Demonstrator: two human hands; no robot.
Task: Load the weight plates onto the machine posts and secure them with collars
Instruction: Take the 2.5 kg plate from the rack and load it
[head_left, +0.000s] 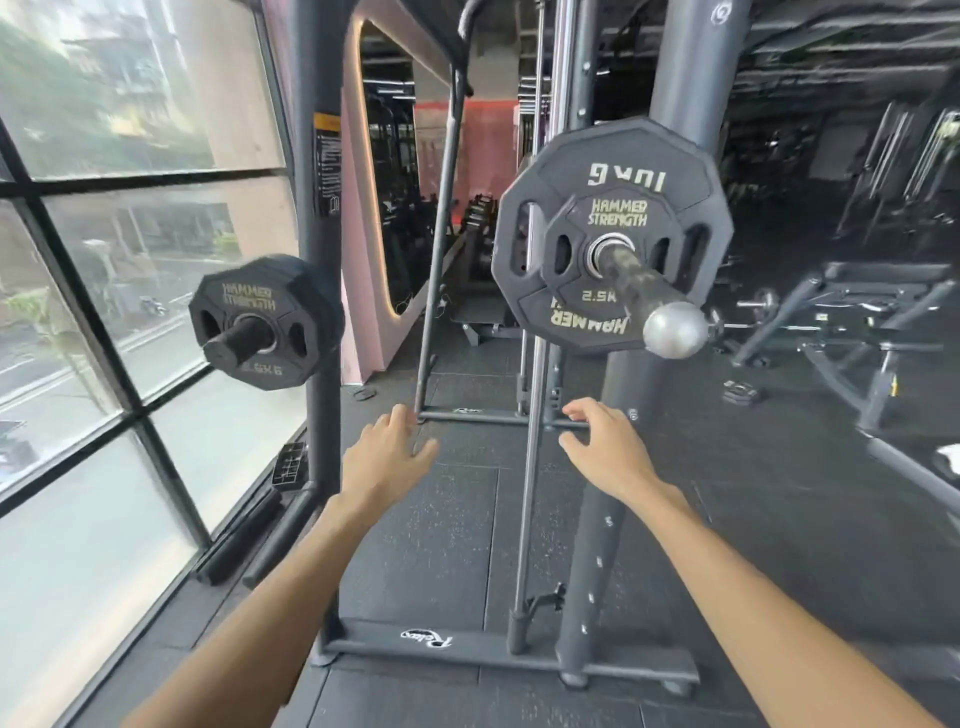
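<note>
While both bare arms are being stretched forward, nothing is being grasped by either hand.

Head view. The left hand (387, 457) is being held palm down, its fingers nearly straight and slightly spread, empty, over the rubber floor (441, 519) inside the machine frame. The right hand (605, 447) is being held level with it and well apart from it, its fingers loosely bent and its thumb set off from them, likewise empty. Its fingertips are being seen just before the low crossbar (493, 417) at the far edge of the frame's base; whether the bar is being touched cannot be told. Both hands are being held well below the plates.

At the right upright (685, 78) of the frame, a large plate (623, 179) marked 10 KG is being carried on a horizontal post (639, 283), whose rounded silver end (675, 330) is being pointed toward the camera. A smaller plate (618, 213) marked 2.5 KG is being carried on the same post, flat against the outer face of the large one.

At the left upright (322, 208), beside the window (104, 260), another small plate (260, 312) is being carried on a short black post (239, 340), close against the upright; its lower marking is being blurred.

Right of the frame, a bench (857, 312) is being shown on the floor, and near it a small dark object (740, 392) whose kind cannot be told.
</note>
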